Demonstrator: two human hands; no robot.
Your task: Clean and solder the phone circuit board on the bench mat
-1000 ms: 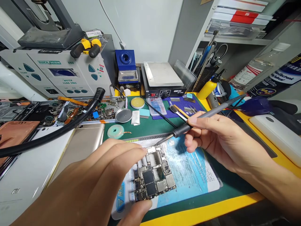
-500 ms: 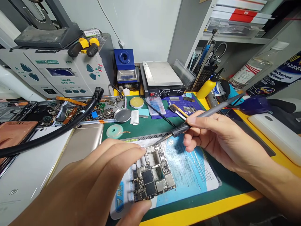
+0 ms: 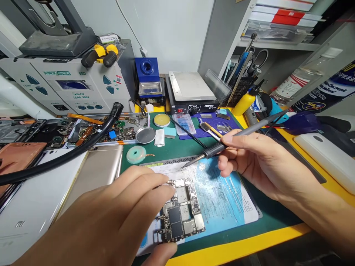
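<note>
My left hand [image 3: 124, 210] grips a phone logic board [image 3: 175, 218] by its edges, with the fingers at the top left and the thumb at the bottom. The board shows dark chips, silver shields and cut-out openings, and is held over a white and blue mat [image 3: 222, 199]. In my right hand [image 3: 257, 157] is a soldering iron [image 3: 215, 149], held like a pen. Its tip points left and down, a little beyond the board's top edge and apart from it. Whether the tip touches the mat I cannot tell.
A black hot-air hose [image 3: 91, 142] crosses on the left, over phone shells [image 3: 30, 207]. Behind stand a hot-air station [image 3: 74, 85], an iron stand [image 3: 146, 70] and a hot plate [image 3: 191, 88]. A solder wick spool [image 3: 135, 154], flux tin [image 3: 161, 120] and brushes [image 3: 209, 131] lie mid-table.
The logic board has moved down and tilted, away from the iron's tip, which was at its top edge before. The soldering iron has barely shifted.
</note>
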